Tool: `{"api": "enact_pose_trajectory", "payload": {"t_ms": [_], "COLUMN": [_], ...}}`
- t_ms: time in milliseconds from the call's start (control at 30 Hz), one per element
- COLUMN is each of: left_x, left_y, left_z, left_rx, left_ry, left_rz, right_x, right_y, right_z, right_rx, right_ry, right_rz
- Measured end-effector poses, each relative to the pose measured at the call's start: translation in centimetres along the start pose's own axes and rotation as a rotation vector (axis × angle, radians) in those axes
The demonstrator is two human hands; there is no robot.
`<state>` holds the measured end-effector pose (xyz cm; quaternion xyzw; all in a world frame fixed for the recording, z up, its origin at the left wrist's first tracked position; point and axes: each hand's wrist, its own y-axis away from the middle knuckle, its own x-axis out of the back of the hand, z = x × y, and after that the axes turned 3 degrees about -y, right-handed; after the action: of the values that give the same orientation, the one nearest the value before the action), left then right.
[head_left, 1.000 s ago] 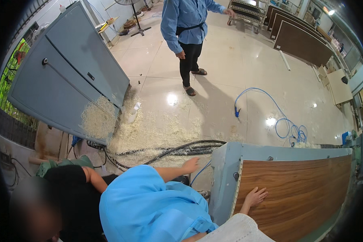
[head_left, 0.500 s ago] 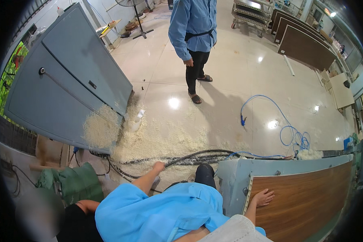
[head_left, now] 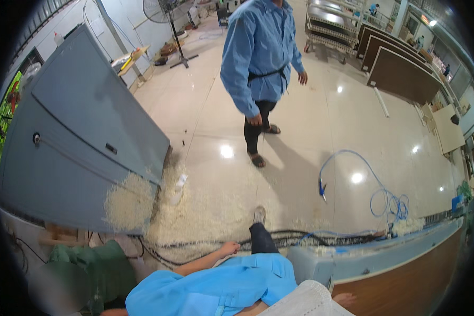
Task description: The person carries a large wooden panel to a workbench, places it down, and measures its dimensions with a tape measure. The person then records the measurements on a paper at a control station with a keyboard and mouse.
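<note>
Neither of my own hands shows in the head view. At the lower edge a co-worker in a light blue shirt (head_left: 216, 289) bends low in front of me. One of that person's hands (head_left: 229, 247) reaches toward black cables (head_left: 195, 247) on the floor. The other hand (head_left: 345, 300) rests on a wood-grain panel (head_left: 421, 279) with a grey-blue edge. A white woven cloth (head_left: 305, 300) lies at the bottom edge; I cannot tell what it belongs to.
A second person in a blue shirt (head_left: 258, 63) stands on the glossy floor. A large grey machine cabinet (head_left: 79, 152) is at left with sawdust (head_left: 126, 203) piled beside it. A blue hose (head_left: 379, 195) coils at right. Brown panels (head_left: 395, 68) lean far right.
The bent co-worker and the wood-grain panel have slid toward the lower right edge of the picture. The standing person has come closer.
</note>
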<state>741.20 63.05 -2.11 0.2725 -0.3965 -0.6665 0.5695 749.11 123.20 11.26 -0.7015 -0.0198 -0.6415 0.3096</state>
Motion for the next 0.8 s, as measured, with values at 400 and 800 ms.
{"api": "enact_pose_trajectory", "payload": {"t_ms": [400, 800], "left_x": [19.8, 36.6], "left_y": [-8.6, -18.2], "left_z": [20.2, 24.9], "left_rx": [-0.334, -0.311], "left_ry": [0.310, 0.008], "left_rz": [0.529, 0.373], "right_x": [-9.2, 12.0], "right_y": [4.0, 44.5], "right_z": [-44.1, -96.5], "right_rx": [0.542, 1.622], "right_ry": [-0.294, -0.644], "right_rz": [-0.864, -1.794]}}
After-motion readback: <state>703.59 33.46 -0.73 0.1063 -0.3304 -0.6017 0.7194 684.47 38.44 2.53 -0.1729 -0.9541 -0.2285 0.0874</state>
